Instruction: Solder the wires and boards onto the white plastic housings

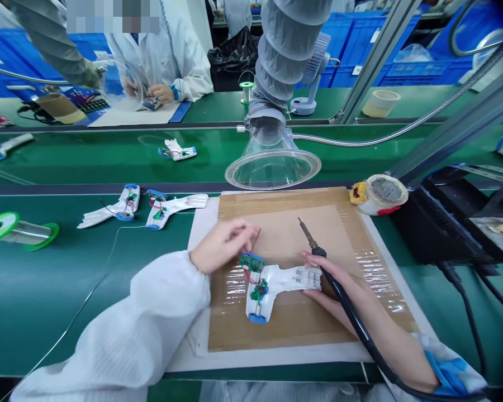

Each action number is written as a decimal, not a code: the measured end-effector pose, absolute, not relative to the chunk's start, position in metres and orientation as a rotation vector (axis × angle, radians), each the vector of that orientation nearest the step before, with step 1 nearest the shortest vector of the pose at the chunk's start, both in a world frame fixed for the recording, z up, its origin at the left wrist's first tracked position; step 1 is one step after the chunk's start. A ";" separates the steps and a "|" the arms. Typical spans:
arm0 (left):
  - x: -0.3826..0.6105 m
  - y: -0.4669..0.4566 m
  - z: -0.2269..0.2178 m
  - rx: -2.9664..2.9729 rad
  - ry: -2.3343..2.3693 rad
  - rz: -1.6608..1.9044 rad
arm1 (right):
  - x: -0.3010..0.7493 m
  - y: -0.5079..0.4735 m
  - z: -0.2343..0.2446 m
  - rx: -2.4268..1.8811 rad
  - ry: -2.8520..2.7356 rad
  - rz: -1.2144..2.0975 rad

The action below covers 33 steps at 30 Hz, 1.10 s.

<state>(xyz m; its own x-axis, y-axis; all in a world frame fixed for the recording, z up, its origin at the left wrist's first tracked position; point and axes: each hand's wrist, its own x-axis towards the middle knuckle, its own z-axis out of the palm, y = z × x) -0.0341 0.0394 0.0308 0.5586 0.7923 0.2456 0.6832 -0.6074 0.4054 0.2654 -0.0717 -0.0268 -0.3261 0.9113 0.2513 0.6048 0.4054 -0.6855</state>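
Note:
A white plastic housing [272, 286] with blue ends, green circuit boards and red wires lies on the cardboard-covered mat in front of me. My left hand [228, 243] is over its upper left corner, thumb and fingers pinched at a thin red wire [255, 239] that rises from the upper circuit board [251, 262]. In my right hand [343, 279] is a soldering iron [318, 251], its tip pointing up and away from the housing. Fingers of that same hand also rest at the housing's handle end, partly hidden behind it.
Two similar housings [174, 209] lie left of the mat [285, 343], near a solder spool [37, 233]. A thin silver wire [96, 287] crosses the table. A clear fume hood [273, 167] hangs ahead. Right stand a tip cleaner [383, 192] and black station [427, 218]. A co-worker [167, 61] sits opposite.

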 end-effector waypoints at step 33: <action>-0.005 -0.006 0.004 2.722 0.929 1.065 | 0.252 -0.080 -0.013 -1.219 -1.511 0.340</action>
